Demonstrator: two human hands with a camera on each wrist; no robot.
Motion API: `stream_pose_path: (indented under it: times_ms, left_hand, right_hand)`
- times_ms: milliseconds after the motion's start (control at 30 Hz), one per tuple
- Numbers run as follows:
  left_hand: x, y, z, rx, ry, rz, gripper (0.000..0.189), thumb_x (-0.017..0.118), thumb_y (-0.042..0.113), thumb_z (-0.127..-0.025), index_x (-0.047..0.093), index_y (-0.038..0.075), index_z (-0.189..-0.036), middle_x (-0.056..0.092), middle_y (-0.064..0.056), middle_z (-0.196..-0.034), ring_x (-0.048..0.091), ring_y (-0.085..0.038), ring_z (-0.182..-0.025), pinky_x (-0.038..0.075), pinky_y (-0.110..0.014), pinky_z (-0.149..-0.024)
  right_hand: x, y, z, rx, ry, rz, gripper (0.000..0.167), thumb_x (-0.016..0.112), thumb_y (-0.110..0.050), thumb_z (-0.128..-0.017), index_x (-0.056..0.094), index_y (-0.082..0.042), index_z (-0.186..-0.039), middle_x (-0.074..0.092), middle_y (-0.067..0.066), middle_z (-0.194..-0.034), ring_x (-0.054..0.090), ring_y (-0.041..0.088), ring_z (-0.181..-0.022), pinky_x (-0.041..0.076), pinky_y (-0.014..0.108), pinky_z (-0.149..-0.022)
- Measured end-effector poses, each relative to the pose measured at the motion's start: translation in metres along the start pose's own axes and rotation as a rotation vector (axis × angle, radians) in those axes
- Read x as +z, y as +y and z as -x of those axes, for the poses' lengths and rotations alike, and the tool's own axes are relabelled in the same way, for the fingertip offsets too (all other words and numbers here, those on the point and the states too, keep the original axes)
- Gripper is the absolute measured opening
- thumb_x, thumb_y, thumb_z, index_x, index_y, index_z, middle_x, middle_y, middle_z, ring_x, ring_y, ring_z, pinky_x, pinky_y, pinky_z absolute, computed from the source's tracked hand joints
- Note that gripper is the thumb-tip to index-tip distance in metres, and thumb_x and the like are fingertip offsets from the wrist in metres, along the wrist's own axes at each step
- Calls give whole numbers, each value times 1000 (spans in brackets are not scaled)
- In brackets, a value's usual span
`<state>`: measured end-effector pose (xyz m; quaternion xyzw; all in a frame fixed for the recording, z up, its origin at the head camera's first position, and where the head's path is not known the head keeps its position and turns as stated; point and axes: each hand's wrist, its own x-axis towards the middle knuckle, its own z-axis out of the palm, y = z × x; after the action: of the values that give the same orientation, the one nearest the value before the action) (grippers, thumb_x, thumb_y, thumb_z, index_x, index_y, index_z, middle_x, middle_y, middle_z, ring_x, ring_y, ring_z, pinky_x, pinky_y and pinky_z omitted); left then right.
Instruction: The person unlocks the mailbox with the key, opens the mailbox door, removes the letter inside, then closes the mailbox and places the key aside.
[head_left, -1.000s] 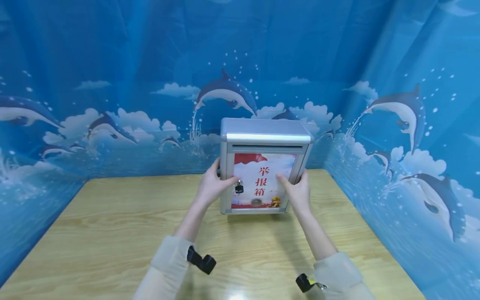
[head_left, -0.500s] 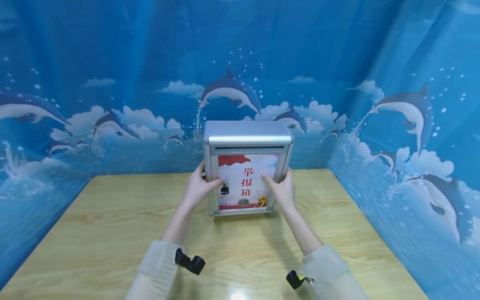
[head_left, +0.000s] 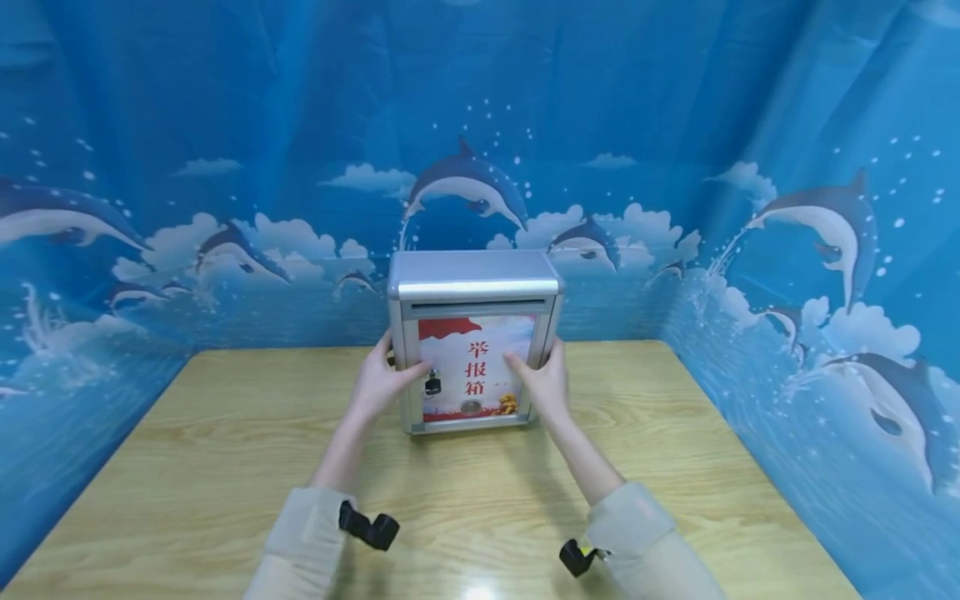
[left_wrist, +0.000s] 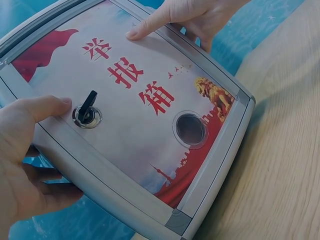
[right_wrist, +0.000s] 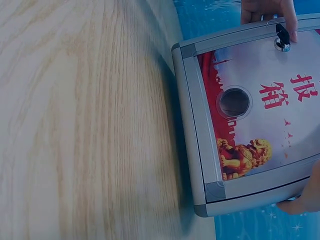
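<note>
A silver metal letter box (head_left: 478, 292) with a slot near its top and a printed front panel stands upright between both hands, its lower edge close over the table. My left hand (head_left: 377, 382) grips its left side, thumb on the front beside a black key (left_wrist: 89, 102) in the lock. My right hand (head_left: 543, 379) grips the right side, thumb lying on the panel near the red characters. In the left wrist view, the left fingers (left_wrist: 50, 192) curl toward the side wall. A round window (right_wrist: 234, 102) sits low on the panel. The back of the box is hidden.
The wood-grain table (head_left: 225, 467) stretches in front and to both sides of the box. A blue curtain (head_left: 300, 125) printed with dolphins hangs behind it and along the sides. Small black cameras (head_left: 369, 527) are strapped at both wrists.
Both hands have carried the letter box leftward across the table, and it is now slightly lower in the head view. The grip on both sides looks the same.
</note>
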<state>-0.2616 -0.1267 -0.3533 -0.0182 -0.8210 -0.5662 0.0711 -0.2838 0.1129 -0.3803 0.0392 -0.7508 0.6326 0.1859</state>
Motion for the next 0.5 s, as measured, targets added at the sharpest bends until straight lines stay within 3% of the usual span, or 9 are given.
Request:
stream_pose_path:
  times_ms: [200,500]
  left_hand:
    - [-2,-8,-1,-6,-1,15,88,75,29,-77,23,15,-147,41,-16,-138,45,-35,-120,42,-48,-92]
    - [-5,-11,-3,-13,-7,37,90,76,27,-76,22,13,-148,41,-18,-138,44,-36,-121,40,-49,-93]
  right_hand:
    - [5,2,0,28,-20,5,82,76,-25,-78,27,-2,-139,45,22,-127,45,35,-116,34,47,-99]
    - [11,7,-2,1,-17,7,81,76,-25,-77,29,-1,-138,46,22,-125,46,35,-115,34,46,-99]
